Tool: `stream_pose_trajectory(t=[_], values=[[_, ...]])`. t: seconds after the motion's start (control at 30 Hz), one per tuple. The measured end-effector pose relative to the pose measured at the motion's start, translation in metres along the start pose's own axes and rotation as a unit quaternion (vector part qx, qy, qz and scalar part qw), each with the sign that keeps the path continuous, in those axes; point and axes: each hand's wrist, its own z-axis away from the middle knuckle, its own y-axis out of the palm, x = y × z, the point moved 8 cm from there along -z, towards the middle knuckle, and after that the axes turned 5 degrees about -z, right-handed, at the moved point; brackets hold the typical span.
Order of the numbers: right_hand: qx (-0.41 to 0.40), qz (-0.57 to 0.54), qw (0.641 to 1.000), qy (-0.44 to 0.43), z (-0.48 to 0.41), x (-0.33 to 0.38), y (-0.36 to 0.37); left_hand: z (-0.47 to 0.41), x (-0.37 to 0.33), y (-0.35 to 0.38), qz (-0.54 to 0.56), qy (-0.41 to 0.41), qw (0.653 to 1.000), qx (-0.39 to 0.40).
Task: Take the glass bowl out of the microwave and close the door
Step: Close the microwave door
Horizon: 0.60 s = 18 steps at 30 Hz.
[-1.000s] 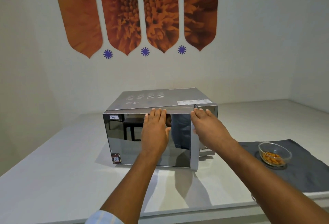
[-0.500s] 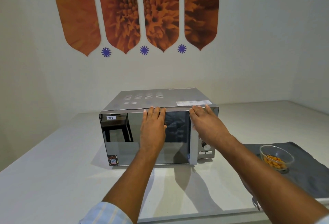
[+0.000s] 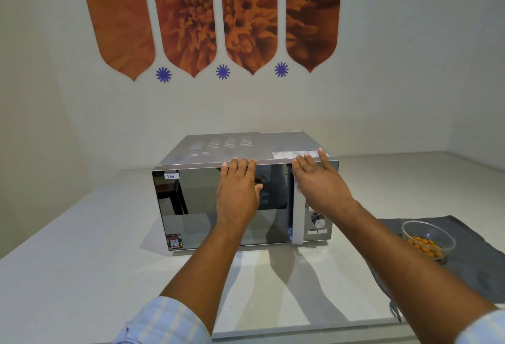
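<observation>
The silver microwave (image 3: 246,147) stands on the white counter with its mirrored door (image 3: 191,204) flush against the body. My left hand (image 3: 237,190) lies flat on the upper middle of the door, fingers together. My right hand (image 3: 319,182) rests flat over the door's right edge and the control panel, fingers spread at the top rim. The glass bowl (image 3: 427,240) holds orange pieces and sits on a dark grey cloth (image 3: 470,256) to the right of the microwave, apart from both hands.
The white counter (image 3: 82,261) runs to the walls at left and back, with its front edge just below my arms. A knob (image 3: 317,220) sits on the microwave's control panel. Orange flower panels hang on the wall behind.
The door has swung from ajar to flush with the microwave body under both flat hands. The bowl has stayed on the cloth.
</observation>
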Motion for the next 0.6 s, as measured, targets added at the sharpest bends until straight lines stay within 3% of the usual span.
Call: stream_pose_trajectory(t=[0.37, 0.6], values=[[-0.009, -0.048, 0.999, 0.006, -0.003, -0.003, 0.004, 0.003, -0.002, -0.002, -0.005, 0.001, 1.0, 0.014], [0.022, -0.166, 0.985, 0.031, -0.001, -0.002, -0.004, -0.001, -0.004, -0.015, -0.027, 0.036, 0.998, 0.043]])
